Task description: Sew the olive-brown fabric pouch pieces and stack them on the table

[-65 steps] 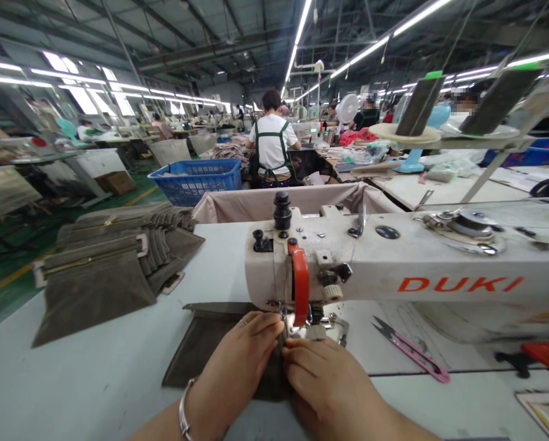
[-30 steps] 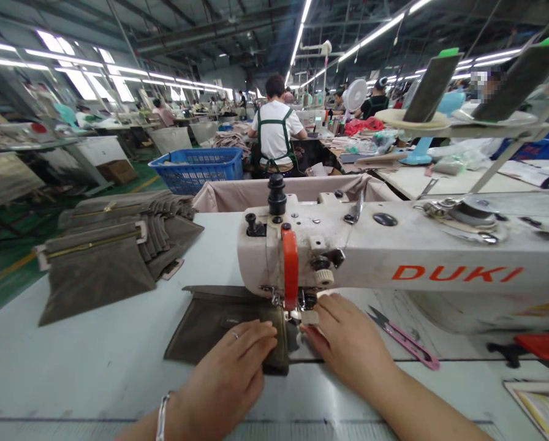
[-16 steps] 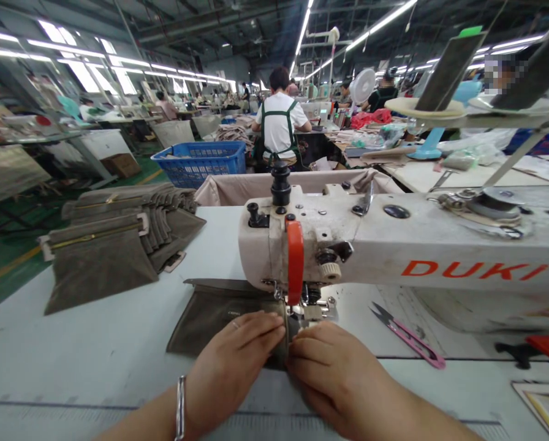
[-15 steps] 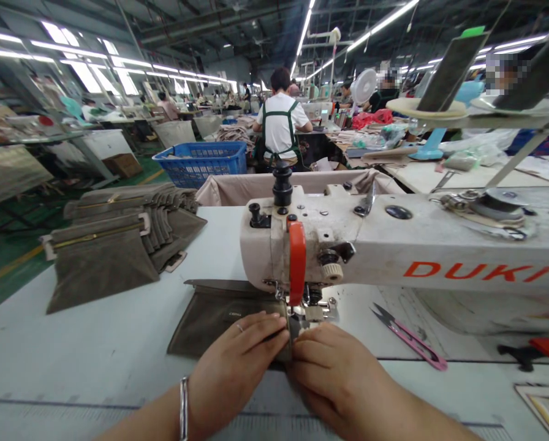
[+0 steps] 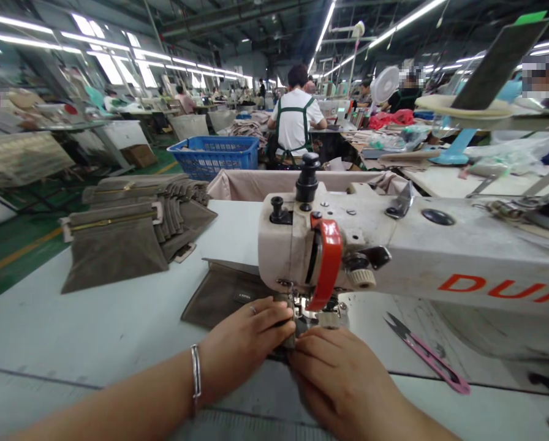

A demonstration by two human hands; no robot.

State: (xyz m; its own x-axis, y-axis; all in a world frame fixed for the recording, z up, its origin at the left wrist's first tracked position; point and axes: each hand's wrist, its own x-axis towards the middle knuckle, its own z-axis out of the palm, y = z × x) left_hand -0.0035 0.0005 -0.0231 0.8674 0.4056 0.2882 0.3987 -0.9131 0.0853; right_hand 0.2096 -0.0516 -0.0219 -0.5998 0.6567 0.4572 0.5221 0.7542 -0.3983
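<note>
Currently: dark pouch (image 5: 222, 299) flat on pale table (image 5: 132, 343), right edge under sewing machine (image 5: 281, 248); left hand (image 5: 244, 349) laid over it, right hand (image 5: 339, 373) curled at near edge, cannot tell whether either pinches; best guide edge straight, hands clear of machine

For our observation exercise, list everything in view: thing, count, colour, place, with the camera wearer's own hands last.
Sewing machine: 1, off-white, table's right side
Fabric piece: 1, dark olive-brown, at the machine's needle end
Zipped pouches: one pile, too overlapped to count, olive-brown, table's far left
Snips: 1, pink-handled, right, by the machine
Table: 1, pale, foreground
Cloth-lined container: 1, beige, behind the machine
Basket: 1, blue, beyond the table
Co-workers: several, nearest in white and green, background
Thread cone: 1, dark, upper right
Fan: at least 1, white, background
Ceiling lights: several, white, overhead
Bracelet: 1, silver, left wrist
Left hand: 1, bare, on the fabric
Right hand: 1, bare, by the fabric's right edge
</note>
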